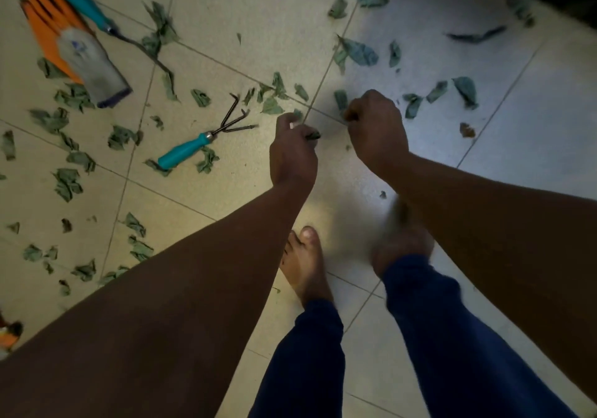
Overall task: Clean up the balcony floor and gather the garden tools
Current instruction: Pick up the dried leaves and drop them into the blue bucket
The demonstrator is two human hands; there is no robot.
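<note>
Your left hand (292, 156) is curled around a small dark green leaf scrap (312, 135), which pokes out between the fingers. Your right hand (376, 130) is balled into a fist just to the right of it; whether it holds anything you cannot tell from this angle. Both hands hang above the tiled floor (226, 14), a short way apart.

Take the hand rake (200, 144) as your landmark — teal handle, three dark bent prongs, lying flat on the floor just left of your left hand with the prongs pointing toward it. Up and to the left of the rake lies an orange-and-grey glove (72, 43), flat, cuff toward the rake. Just beside the glove, on its far side, lies a second teal-handled tool (97, 14) whose thin dark metal shaft runs down toward the rake; its working end is hard to make out among the leaves.

Torn green leaves (360, 52) are scattered all round the rake — left, above, below, and well to the right past your hands. Below and right of the rake, your bare feet (307, 262) stand on the tiles, the right one blurred, with dark blue trouser legs (310, 353) above them.
</note>
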